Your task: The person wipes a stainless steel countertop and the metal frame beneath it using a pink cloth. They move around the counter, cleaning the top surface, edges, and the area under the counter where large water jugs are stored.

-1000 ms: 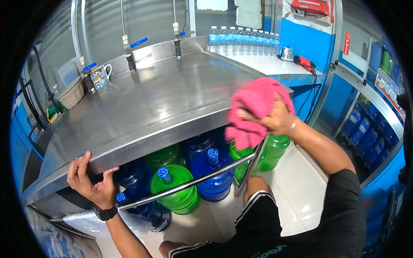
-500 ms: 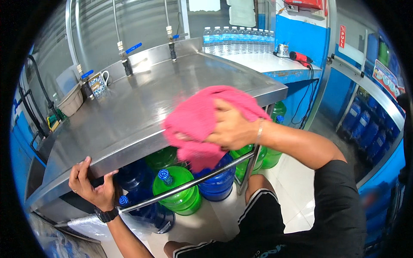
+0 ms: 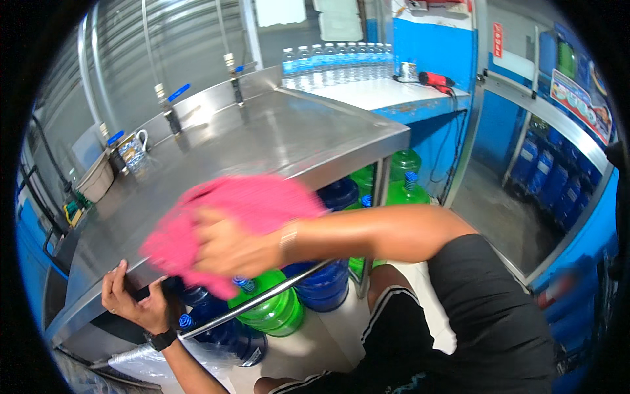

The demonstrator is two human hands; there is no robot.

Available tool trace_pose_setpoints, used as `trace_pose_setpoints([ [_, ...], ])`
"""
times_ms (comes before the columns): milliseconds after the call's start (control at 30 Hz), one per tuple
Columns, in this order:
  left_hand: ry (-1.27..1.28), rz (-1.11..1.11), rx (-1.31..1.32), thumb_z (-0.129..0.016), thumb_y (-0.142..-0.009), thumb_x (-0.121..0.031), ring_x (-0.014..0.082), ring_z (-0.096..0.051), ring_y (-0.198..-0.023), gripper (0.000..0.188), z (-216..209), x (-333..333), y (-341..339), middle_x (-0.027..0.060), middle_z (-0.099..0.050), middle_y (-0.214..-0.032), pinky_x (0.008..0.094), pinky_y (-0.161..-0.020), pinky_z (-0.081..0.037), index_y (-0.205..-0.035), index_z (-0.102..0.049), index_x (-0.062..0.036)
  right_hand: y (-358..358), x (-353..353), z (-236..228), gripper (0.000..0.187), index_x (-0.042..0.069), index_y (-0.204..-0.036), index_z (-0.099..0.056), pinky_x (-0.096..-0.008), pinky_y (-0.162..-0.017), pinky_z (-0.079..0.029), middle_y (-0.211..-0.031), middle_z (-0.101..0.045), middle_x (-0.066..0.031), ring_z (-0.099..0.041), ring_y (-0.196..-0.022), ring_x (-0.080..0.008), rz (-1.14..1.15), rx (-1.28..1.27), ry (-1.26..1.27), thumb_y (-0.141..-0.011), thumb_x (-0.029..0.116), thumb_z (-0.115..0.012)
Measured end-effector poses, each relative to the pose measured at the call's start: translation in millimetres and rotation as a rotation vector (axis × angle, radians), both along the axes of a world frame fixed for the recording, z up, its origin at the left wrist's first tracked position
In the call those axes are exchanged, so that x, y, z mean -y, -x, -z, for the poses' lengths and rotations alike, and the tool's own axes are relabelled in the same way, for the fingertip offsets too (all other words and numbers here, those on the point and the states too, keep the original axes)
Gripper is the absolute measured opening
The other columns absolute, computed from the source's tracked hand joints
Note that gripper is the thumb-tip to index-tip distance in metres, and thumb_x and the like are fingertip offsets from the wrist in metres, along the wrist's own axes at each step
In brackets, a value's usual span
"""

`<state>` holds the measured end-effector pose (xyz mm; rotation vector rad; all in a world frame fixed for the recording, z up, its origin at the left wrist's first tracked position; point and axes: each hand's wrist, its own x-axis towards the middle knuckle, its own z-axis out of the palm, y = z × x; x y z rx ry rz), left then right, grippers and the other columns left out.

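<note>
My right hand point(image 3: 236, 248) is closed on a bunched pink cloth point(image 3: 256, 200), pressing it against the front edge of a stainless steel table point(image 3: 223, 154). Part of the cloth hangs down over that edge, and motion blurs both cloth and fingers. My left hand point(image 3: 138, 305), with a black watch on its wrist, grips the table's front edge further left, its fingertips up at the rim. Below the cloth, a green water jug point(image 3: 272, 308) stands under the table, its top partly covered.
A metal rail point(image 3: 262, 299) crosses in front of blue jugs point(image 3: 323, 289) below. Valved taps point(image 3: 172, 118), a mug point(image 3: 133, 152) and a basket point(image 3: 97, 177) line the table's back. Water bottles point(image 3: 328, 62) and a red-black tool point(image 3: 434, 80) sit on a white counter. A glass door point(image 3: 558, 184) stands right.
My right hand has swept the cloth leftward along the table's front edge, closer to my left hand. The left hand keeps its place on the edge. The view has shifted slightly.
</note>
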<state>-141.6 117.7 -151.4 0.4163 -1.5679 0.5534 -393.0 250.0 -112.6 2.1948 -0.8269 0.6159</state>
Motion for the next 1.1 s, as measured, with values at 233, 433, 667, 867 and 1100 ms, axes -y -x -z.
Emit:
trace_pose_setpoints([
  [233,-0.025,0.003,0.070,-0.084,-0.072,-0.018,0.0337,-0.053,-0.123,0.064,-2,1,-11,0.0138,-0.061,-0.127,0.0470,-0.106,-0.039,-0.132,-0.066,-0.0070,5,28,27,0.019,0.016,-0.076,-0.069,-0.0521,-0.095,-0.035,-0.073,-0.059,-0.0016,-0.058,-0.087,-0.0262,-0.087,-0.021,0.183,-0.073,0.033,-0.061],
  [433,-0.028,0.009,-0.011,-0.095,-0.067,-0.031,0.0301,-0.050,-0.126,0.072,2,1,-2,0.0101,-0.057,-0.126,0.0445,-0.107,-0.040,-0.132,-0.069,-0.0111,203,-167,-9,0.063,0.038,-0.147,-0.058,-0.0537,-0.112,-0.036,-0.155,-0.056,-0.0010,-0.059,-0.134,-0.0240,0.541,-0.065,0.168,-0.084,0.035,-0.061],
  [667,-0.029,0.050,-0.032,-0.092,-0.070,-0.022,0.0298,-0.051,-0.126,0.069,0,-7,5,0.0092,-0.058,-0.128,0.0429,-0.111,-0.037,-0.134,-0.068,-0.0116,192,-180,-30,0.073,0.026,-0.166,-0.028,-0.0528,-0.109,-0.036,-0.160,-0.046,-0.0108,-0.052,-0.140,-0.0262,0.830,-0.228,0.087,-0.097,0.039,-0.050],
  [867,-0.020,0.036,0.002,-0.083,-0.074,-0.017,0.0319,-0.052,-0.125,0.061,3,1,-2,0.0113,-0.059,-0.127,0.0452,-0.108,-0.038,-0.132,-0.067,-0.0087,3,-7,-20,0.056,0.010,-0.133,-0.052,-0.0497,-0.084,-0.037,-0.068,-0.052,-0.0012,-0.054,-0.075,-0.0264,0.015,0.091,0.153,-0.081,0.030,-0.059],
  [1100,-0.073,0.013,0.035,-0.075,-0.078,-0.018,0.0334,-0.053,-0.124,0.055,1,10,-18,0.0147,-0.058,-0.125,0.0463,-0.106,-0.041,-0.130,-0.068,-0.0043,-45,44,-2,0.044,0.015,-0.123,-0.066,-0.0520,-0.099,-0.035,-0.077,-0.061,-0.0039,-0.059,-0.088,-0.0258,-0.024,0.039,0.318,-0.082,0.029,-0.061],
])
